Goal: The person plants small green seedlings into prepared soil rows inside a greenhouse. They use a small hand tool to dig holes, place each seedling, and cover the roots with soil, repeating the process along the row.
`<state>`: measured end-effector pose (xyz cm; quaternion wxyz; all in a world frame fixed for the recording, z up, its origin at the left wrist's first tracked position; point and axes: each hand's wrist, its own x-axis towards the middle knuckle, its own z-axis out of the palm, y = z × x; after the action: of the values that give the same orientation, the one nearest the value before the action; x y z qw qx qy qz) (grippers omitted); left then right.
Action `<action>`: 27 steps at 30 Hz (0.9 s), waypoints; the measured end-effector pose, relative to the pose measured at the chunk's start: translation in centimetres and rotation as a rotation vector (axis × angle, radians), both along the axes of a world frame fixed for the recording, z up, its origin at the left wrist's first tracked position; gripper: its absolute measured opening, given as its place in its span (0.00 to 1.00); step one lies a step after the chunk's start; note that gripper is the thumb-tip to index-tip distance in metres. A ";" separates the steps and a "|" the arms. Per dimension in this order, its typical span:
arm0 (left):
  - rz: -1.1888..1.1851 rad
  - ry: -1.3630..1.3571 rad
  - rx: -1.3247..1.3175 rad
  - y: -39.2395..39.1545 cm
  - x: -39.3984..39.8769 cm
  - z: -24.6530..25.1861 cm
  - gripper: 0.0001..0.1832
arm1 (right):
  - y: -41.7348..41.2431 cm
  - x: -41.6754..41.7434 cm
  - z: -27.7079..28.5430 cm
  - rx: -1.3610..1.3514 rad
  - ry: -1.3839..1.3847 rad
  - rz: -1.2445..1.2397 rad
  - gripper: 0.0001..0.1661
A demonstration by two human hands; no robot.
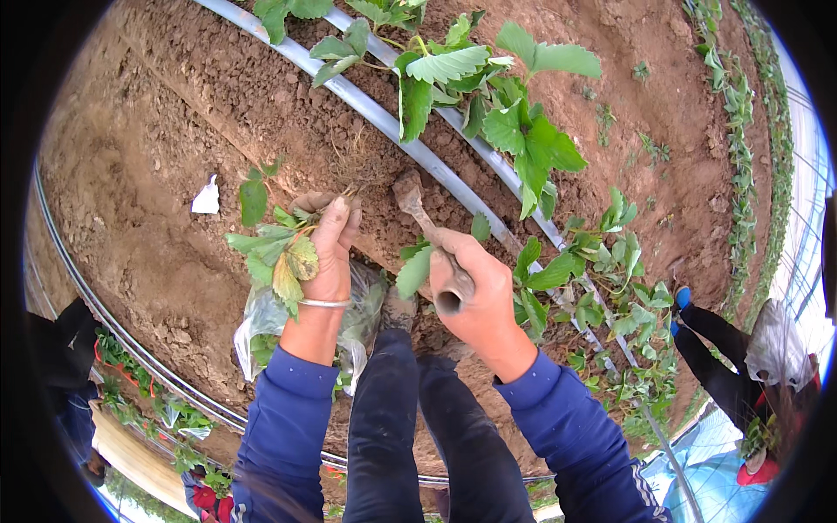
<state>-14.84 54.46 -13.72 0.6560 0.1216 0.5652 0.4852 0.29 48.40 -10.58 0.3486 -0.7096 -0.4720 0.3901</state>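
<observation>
My left hand [332,243] pinches a bare-root strawberry seedling [288,260] near its crown. Its leaves, one of them yellowed and spotted, hang back over my wrist. The thin roots [358,160] point away from me, against the brown soil. A small hand trowel [418,208] with a hollow tube handle is gripped in my right hand [477,287]. Its dirt-caked blade touches the soil or hovers just over it, right of the roots; which one, I cannot tell. Below my left wrist lies a clear plastic bag [363,307] with green leaves inside, partly hidden by my forearm.
Two grey irrigation pipes [386,121] run diagonally along the bed beside leafy strawberry plants [516,124]. A white scrap [206,198] lies on the soil at left. One person [719,346] is at right with a plastic bag; other people show at lower left.
</observation>
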 end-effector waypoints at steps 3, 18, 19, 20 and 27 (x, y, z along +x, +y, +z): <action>-0.014 -0.046 0.028 -0.2 0.8 -1.3 0.14 | 1.1 -0.2 -0.9 -0.077 -0.009 -0.019 0.13; -0.480 0.348 0.245 -0.9 -0.1 -10.4 0.17 | -2.6 1.6 2.2 0.012 0.039 0.012 0.17; -0.412 0.120 0.119 -1.0 -0.1 -10.5 0.18 | -2.8 1.7 3.0 0.043 0.056 0.007 0.17; -0.208 -0.205 -0.085 -0.9 0.0 -10.6 0.19 | -2.9 1.7 3.6 0.127 0.017 -0.004 0.15; 0.025 -0.272 -0.155 -1.9 0.9 -9.2 0.14 | -1.8 0.9 0.0 -0.054 0.350 -0.278 0.11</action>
<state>-13.91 52.59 -22.94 0.7280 -0.0033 0.5082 0.4601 1.22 46.56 -10.63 0.4566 -0.6982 -0.2915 0.4680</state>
